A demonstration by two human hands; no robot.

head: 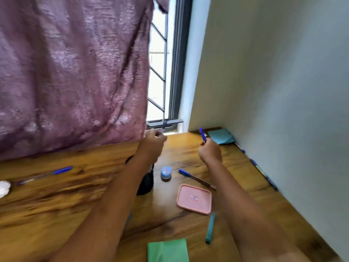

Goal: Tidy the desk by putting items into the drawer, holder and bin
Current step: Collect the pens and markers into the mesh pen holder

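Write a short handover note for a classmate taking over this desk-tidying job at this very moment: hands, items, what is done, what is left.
Right hand: closed on a blue pen, raised above the desk.
Left hand: closed, blurred; contents unclear.
Black holder: behind the left forearm.
Loose: two pens, small blue jar, pink lid, teal marker, green paper, blue notes, pens along the wall.
Done: nothing evident. Left: nearly everything.

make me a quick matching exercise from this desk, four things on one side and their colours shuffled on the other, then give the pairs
Things:
1. square lid
2. pen in the right hand
3. folded paper at the near edge
4. sticky notes by the wall

Colours:
A. green
B. light blue
C. pink
D. dark blue

Pairs: 1-C, 2-D, 3-A, 4-B
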